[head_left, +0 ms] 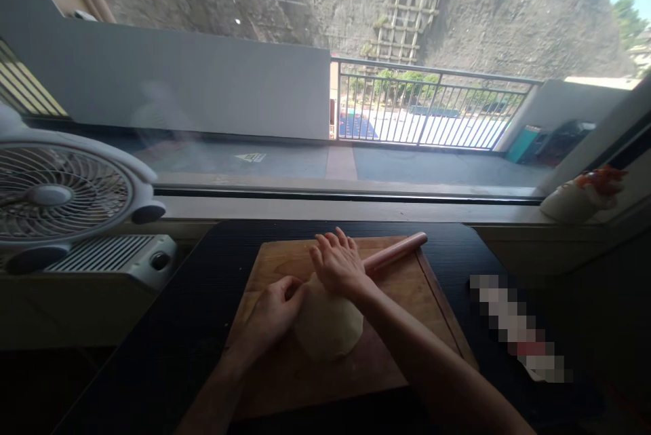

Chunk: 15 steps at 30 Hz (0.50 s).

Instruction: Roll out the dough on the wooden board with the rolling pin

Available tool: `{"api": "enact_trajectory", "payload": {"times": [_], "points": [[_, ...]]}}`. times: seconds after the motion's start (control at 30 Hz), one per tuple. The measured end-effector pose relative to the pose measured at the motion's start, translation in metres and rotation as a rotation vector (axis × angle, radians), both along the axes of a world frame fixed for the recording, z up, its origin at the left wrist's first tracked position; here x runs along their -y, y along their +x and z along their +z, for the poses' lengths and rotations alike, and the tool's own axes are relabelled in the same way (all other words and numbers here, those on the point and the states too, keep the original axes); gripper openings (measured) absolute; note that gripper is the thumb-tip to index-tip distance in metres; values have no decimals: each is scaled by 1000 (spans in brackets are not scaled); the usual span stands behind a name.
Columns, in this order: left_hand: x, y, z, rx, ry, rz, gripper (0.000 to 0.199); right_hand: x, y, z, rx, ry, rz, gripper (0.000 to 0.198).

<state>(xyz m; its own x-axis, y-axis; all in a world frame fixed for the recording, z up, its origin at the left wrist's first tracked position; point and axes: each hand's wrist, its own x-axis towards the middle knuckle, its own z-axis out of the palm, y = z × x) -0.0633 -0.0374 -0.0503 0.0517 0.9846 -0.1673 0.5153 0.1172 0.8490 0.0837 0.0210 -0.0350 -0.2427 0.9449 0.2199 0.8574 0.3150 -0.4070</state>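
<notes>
A round, flattened sheet of pale dough lies on a wooden cutting board. At its left edge is my left hand, fingers curled and closed against the dough's rim; the fingertips are partly hidden. My right hand rests over the far edge of the dough, palm down, with its fingers stretched out and apart. A pink rolling pin lies slantwise at the back right of the board, its near end partly behind my right hand.
The board sits on a black table. Blurred-out flat things lie near the table's right edge. A white fan stands at the left. A pale pot is on the sill at the right, below a large window.
</notes>
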Motion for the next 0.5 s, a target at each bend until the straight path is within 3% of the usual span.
{"api": "enact_trajectory", "payload": {"times": [0.13,0.23,0.33,0.5], "points": [[-19,6,8,-99,124,35,32,72,38,-10,10,130,15,40],[-38,15,17,-138,34,-98,31,93,57,-15,-4,158,-35,39],[-41,21,20,-120,-2,-221,33,90,61,-17,-33,213,-93,38],[-8,19,-2,-181,161,78,33,42,37,-9,18,205,-131,34]]}}
